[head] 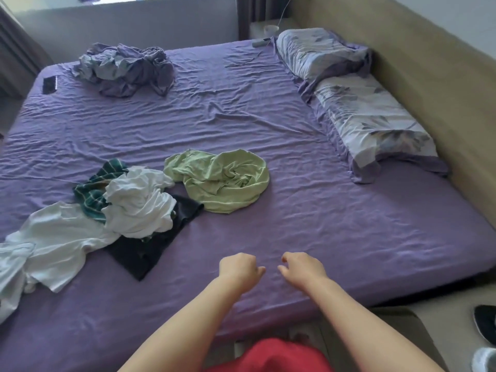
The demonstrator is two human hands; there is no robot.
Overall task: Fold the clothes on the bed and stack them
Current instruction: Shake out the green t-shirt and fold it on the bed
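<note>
Unfolded clothes lie in a heap on the purple bed (pixel 268 116). A crumpled light green garment (pixel 222 178) lies near the middle. To its left are a bunched white garment (pixel 139 205), a green striped one (pixel 94 189) and a dark one (pixel 150 245) underneath. A white T-shirt (pixel 59 242) sprawls at the left edge. My left hand (pixel 239 268) and my right hand (pixel 302 267) hover side by side over bare sheet near the front edge. Both have loosely curled fingers and hold nothing.
A crumpled purple blanket (pixel 126 68) lies at the far left, with a black phone (pixel 49 85) beside it. Two floral pillows (pixel 319 53) (pixel 373 122) line the right side against the headboard. A small remote (pixel 259 43) lies at the far edge. Shoes (pixel 485 326) sit on the floor.
</note>
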